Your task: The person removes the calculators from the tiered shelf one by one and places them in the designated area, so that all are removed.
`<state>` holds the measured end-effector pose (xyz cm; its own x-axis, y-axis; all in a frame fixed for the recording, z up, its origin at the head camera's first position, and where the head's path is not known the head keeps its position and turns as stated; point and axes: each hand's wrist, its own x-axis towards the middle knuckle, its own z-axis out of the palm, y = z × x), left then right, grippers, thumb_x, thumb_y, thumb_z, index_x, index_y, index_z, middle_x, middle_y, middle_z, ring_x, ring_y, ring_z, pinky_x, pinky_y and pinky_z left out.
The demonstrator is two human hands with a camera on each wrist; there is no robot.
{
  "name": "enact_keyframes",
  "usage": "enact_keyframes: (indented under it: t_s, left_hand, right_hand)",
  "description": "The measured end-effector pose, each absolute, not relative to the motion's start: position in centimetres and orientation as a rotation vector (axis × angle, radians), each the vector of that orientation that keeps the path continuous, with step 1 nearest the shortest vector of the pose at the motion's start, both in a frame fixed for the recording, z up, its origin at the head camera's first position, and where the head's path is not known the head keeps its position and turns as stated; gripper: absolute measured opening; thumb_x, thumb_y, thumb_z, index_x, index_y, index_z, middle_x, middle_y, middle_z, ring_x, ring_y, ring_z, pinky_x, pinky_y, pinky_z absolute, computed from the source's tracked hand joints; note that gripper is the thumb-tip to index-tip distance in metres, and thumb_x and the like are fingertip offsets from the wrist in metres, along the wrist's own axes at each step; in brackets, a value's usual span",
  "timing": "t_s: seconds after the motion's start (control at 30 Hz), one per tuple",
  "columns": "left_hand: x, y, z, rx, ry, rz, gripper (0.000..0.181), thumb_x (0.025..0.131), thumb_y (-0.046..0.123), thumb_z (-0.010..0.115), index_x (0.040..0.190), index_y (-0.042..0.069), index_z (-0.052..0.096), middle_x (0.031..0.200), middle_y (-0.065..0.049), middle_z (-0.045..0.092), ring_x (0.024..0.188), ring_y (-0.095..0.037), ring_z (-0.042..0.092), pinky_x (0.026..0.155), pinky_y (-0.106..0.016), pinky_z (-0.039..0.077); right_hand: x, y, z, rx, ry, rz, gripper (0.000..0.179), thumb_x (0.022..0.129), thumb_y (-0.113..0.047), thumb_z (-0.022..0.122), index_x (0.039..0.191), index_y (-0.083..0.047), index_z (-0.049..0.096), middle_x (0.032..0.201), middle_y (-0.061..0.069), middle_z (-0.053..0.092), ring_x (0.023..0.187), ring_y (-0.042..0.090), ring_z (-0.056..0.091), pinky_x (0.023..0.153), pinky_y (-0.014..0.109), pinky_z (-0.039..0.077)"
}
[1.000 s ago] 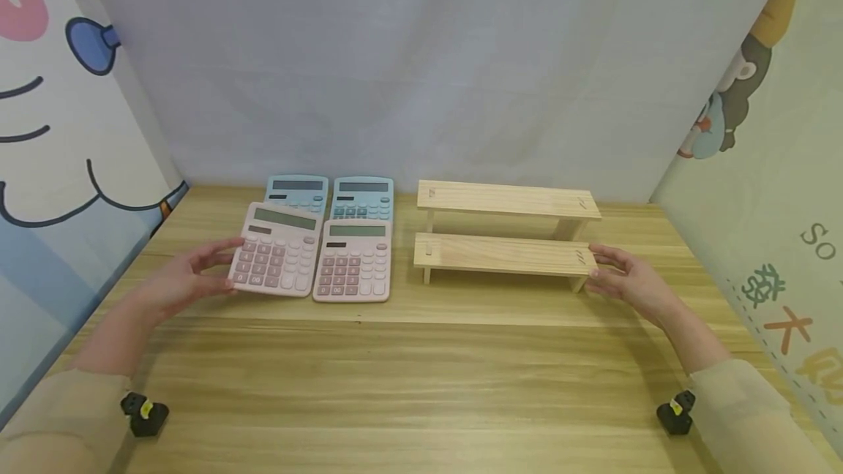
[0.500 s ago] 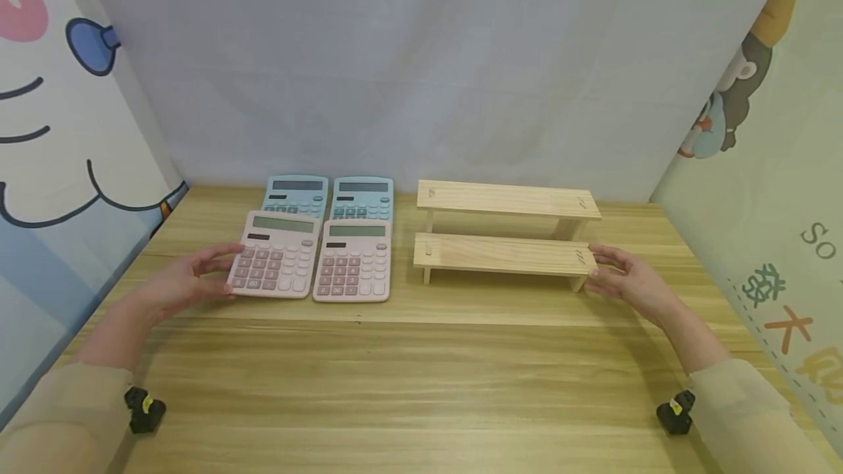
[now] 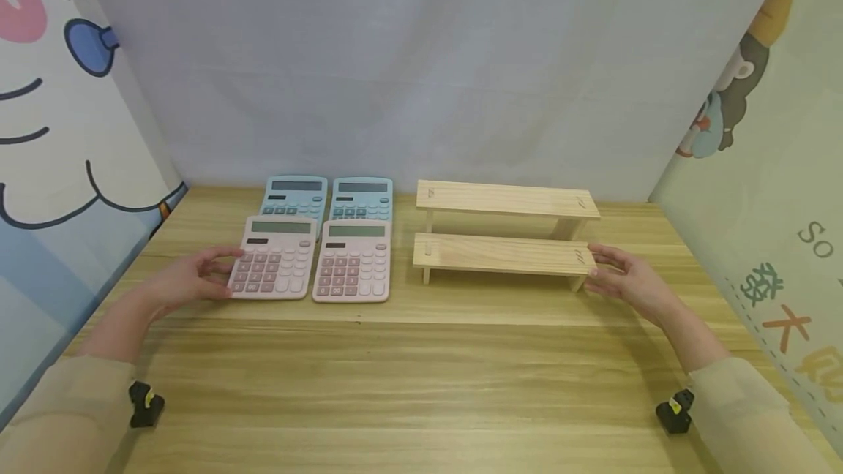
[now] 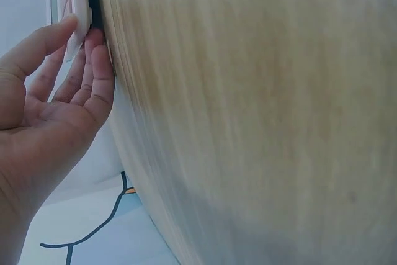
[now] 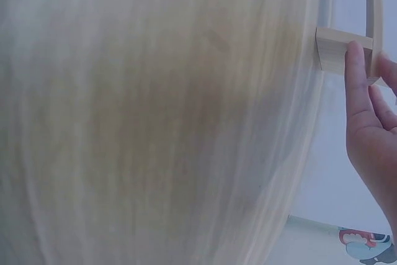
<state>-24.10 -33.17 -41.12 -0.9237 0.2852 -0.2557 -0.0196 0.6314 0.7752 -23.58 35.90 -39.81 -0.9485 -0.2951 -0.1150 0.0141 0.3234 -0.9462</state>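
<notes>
In the head view my left hand (image 3: 187,284) pinches a pink calculator (image 3: 273,258) by its left edge. The left wrist view shows thumb and fingers (image 4: 99,79) on either side of the calculator (image 4: 73,13), with a dark gap between it and the table. Beside it on the right lies a second pink calculator (image 3: 352,260). Two blue calculators (image 3: 295,196) are behind, partly covered by the pink ones. My right hand (image 3: 628,285) holds the right end of the low wooden riser (image 3: 503,253), its thumb against the end leg (image 5: 335,48) in the right wrist view.
A taller wooden riser (image 3: 507,198) stands just behind the low one. Both are on a wood-grain table (image 3: 408,386). Grey cloth (image 3: 408,64) hangs along the back, and printed panels rise at both sides.
The left pink calculator has come down toward me and turned straighter, in line with its neighbour; more of the blue calculator behind shows. My right hand and the risers stay put.
</notes>
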Motion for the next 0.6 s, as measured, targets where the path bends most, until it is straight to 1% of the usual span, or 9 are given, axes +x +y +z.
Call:
enact_keyframes:
  t_s: [0.1,0.23,0.33,0.47,0.53,0.6]
  left_hand:
    - [-24.2,-33.1,-41.1,0.214,2.537,1.132,0.079,0.083,0.016,0.071,0.147,0.006,0.027,0.135,-0.034,0.042,0.116,-0.038,0.052,0.09,-0.039,0.051]
    - [-24.3,-32.8,-40.8,0.218,2.59,1.017,0.076,0.083,0.021,0.072,0.146,0.006,0.031,0.132,-0.031,0.045,0.113,-0.037,0.052,0.089,-0.046,0.049]
    - [-24.3,-32.5,-40.6,0.223,2.623,0.942,0.075,0.083,0.021,0.071,0.145,0.005,0.032,0.129,-0.029,0.047,0.111,-0.037,0.054,0.087,-0.047,0.049]
    - [-24.5,-32.0,-40.2,0.239,2.657,0.887,0.071,0.082,0.015,0.07,0.142,0.002,0.034,0.126,-0.03,0.047,0.105,-0.036,0.056,0.083,-0.044,0.051]
    - [-24.5,-31.9,-40.0,0.239,2.672,0.881,0.07,0.082,0.014,0.069,0.141,0.0,0.034,0.126,-0.031,0.046,0.106,-0.039,0.054,0.083,-0.045,0.051]
    - [-24.6,-31.7,-39.7,0.24,2.687,0.885,0.068,0.084,0.014,0.067,0.141,-0.001,0.033,0.127,-0.033,0.045,0.109,-0.044,0.051,0.084,-0.049,0.05]
  right_hand:
    - [-23.6,35.8,-39.8,-0.248,2.322,-1.67,0.071,0.096,-0.015,0.055,0.149,0.002,0.012,0.149,0.029,0.009,0.102,-0.006,0.055,0.094,0.032,0.049]
    - [-23.7,35.8,-39.8,-0.245,2.322,-1.665,0.071,0.096,-0.015,0.054,0.149,0.002,0.011,0.149,0.029,0.009,0.101,-0.005,0.056,0.094,0.032,0.049]
    - [-23.7,35.9,-39.8,-0.248,2.326,-1.657,0.071,0.096,-0.016,0.054,0.149,0.002,0.011,0.15,0.029,0.008,0.101,-0.005,0.056,0.094,0.032,0.049]
    - [-23.7,35.9,-39.9,-0.25,2.333,-1.65,0.071,0.096,-0.016,0.054,0.149,0.002,0.011,0.15,0.029,0.008,0.101,-0.005,0.056,0.094,0.032,0.049]
    - [-23.8,36.0,-39.9,-0.253,2.348,-1.635,0.07,0.097,-0.017,0.054,0.149,0.002,0.012,0.149,0.03,0.009,0.1,-0.004,0.057,0.094,0.032,0.049]
    - [-23.8,36.0,-39.9,-0.253,2.372,-1.611,0.07,0.097,-0.019,0.054,0.149,0.002,0.013,0.148,0.03,0.013,0.099,-0.002,0.059,0.093,0.033,0.05]
